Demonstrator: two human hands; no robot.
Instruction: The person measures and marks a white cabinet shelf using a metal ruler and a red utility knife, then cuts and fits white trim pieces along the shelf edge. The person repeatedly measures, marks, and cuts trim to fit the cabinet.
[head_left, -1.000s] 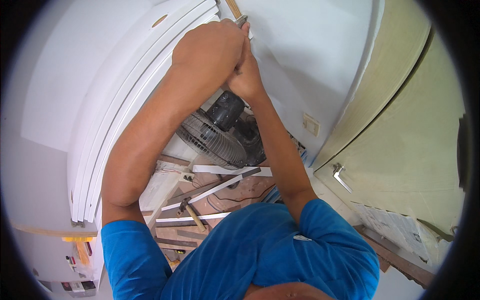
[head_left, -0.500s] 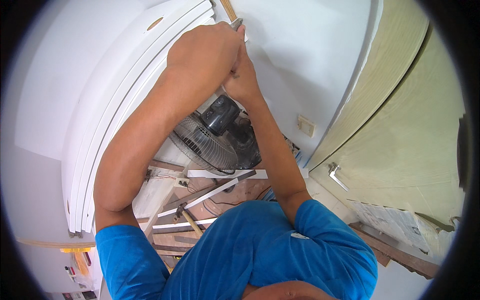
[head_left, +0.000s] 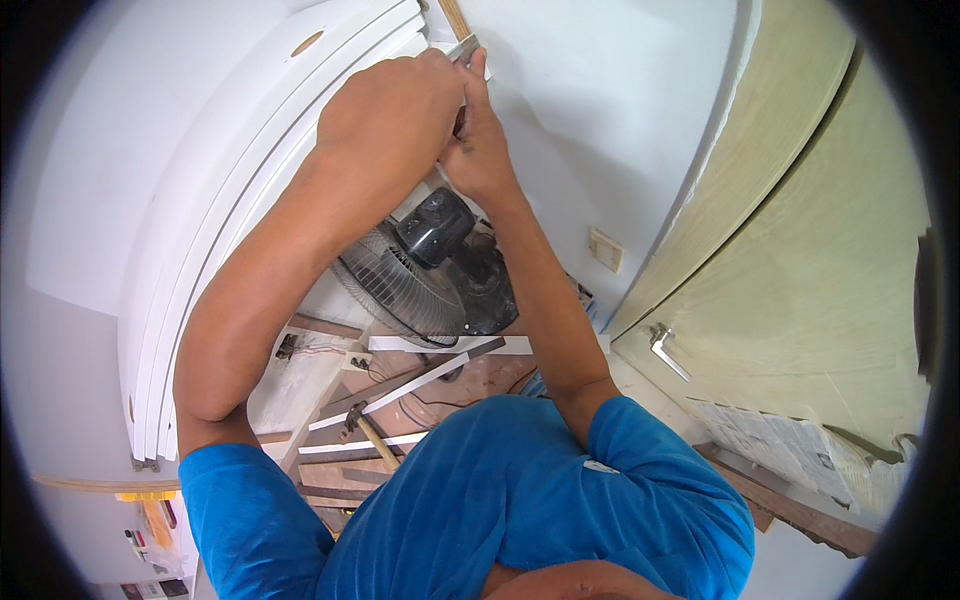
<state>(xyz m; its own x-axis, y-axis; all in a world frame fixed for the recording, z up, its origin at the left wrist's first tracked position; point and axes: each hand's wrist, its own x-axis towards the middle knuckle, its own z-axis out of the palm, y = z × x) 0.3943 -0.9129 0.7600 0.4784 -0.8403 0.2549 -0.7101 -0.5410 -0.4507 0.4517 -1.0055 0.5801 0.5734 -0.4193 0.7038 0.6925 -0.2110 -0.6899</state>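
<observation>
Both arms reach up to the top of the view, beside the end of the white ridged panels (head_left: 300,110). My left hand (head_left: 390,105) is closed, knuckles up, its fingers mostly hidden; what it grips cannot be made out. Pressed close to it is my right hand (head_left: 482,150), its fingers curled and one digit stretched up against a small grey metal piece (head_left: 463,48). A dark gap shows between the two hands. That metal piece sits at the lower end of a thin wooden strip (head_left: 453,15), next to the white wall (head_left: 610,90).
Below my hands stands a black fan (head_left: 440,230) with a wire cage. Farther down lie a hammer (head_left: 375,435), white strips (head_left: 440,380) and an electrical socket (head_left: 358,361) with loose wires. At right are a pale door (head_left: 790,290) with a lever handle (head_left: 668,352) and a wall switch (head_left: 605,250).
My left hand and forearm have shifted slightly left, and the whole view has moved a little. More of the grey metal piece shows above my right hand.
</observation>
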